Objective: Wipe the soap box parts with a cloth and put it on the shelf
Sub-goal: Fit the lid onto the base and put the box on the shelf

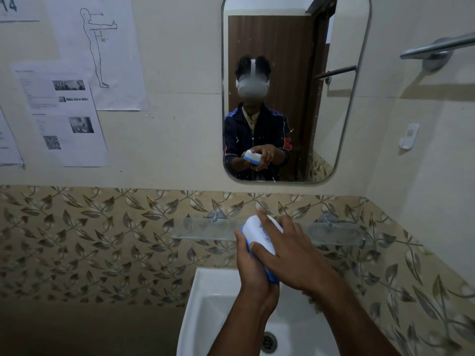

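The left grip [253, 268] curls under and around the soap box [259, 238], while the right grip [285, 249] clasps its white lid from above, fingers bent over it. The box, smooth rounded plastic with a blue base, is held above the white sink [205, 299], just before the frosted glass shelf [203, 231], whose left stretch lies bare.

Low in the frame's centre, both hands hold a white-and-blue soap box [259, 237] above a white sink [203, 304]. The left hand [253, 271] grips it from below; the right hand [288, 250] lies across its lid. A glass shelf [205, 230] runs just behind.
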Demonstrator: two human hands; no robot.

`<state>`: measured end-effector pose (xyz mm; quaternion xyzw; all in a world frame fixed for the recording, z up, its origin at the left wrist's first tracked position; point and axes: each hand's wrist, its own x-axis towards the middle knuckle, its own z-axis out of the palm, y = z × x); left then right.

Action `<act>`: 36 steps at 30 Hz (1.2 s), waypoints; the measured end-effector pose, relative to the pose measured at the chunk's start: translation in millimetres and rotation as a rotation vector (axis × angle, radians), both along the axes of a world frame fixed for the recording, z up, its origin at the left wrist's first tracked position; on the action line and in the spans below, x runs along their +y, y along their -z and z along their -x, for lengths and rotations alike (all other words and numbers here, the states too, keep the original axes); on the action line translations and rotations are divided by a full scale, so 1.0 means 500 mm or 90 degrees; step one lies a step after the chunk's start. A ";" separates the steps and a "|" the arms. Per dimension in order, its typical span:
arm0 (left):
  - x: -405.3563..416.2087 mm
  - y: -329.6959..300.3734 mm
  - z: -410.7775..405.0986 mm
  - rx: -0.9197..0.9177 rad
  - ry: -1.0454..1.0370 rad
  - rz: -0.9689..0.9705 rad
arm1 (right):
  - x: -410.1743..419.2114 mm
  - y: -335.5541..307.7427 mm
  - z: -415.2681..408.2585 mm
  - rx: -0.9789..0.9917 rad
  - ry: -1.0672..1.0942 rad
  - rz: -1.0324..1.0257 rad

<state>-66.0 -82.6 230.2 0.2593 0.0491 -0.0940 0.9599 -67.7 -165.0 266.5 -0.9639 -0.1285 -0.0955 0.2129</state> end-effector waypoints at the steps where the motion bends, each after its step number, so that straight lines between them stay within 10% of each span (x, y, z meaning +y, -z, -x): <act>1: -0.001 -0.001 0.000 -0.001 -0.007 -0.003 | 0.001 0.001 -0.001 0.003 0.000 0.008; 4: 0.003 -0.009 -0.003 -0.012 -0.053 -0.020 | 0.004 -0.007 -0.006 0.013 -0.014 -0.034; 9: 0.012 -0.019 -0.027 0.002 -0.129 -0.007 | -0.009 0.016 0.001 -0.027 0.128 -0.629; 16: 0.009 -0.016 -0.041 -0.063 -0.173 -0.058 | -0.008 0.055 0.026 0.200 0.072 -0.934; 36: 0.041 0.056 -0.184 -0.029 -0.271 -0.550 | -0.127 0.108 -0.202 0.133 0.193 -0.839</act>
